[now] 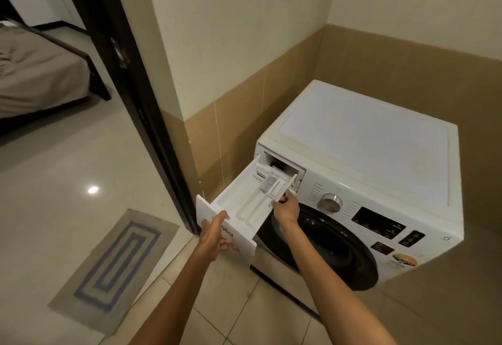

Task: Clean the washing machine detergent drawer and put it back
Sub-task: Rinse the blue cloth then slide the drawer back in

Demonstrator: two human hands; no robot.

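Note:
A white front-loading washing machine (380, 138) stands in the room's corner. Its white detergent drawer (239, 198) is pulled far out of the slot (282, 164) at the machine's top left, with the rear end still inside the opening. My left hand (214, 236) grips the drawer's front panel from below and in front. My right hand (286, 209) holds the drawer's right side wall near the inner compartments, fingers closed on its edge. Dividers and a small insert show inside the drawer.
The dark round door (331, 247) sits below the drawer, with a silver dial (329, 202) and control panel (380, 225) to the right. A dark door frame (141, 100) stands left of the machine. A striped mat (116, 260) lies on the tiled floor. A bed (38, 73) shows beyond the doorway.

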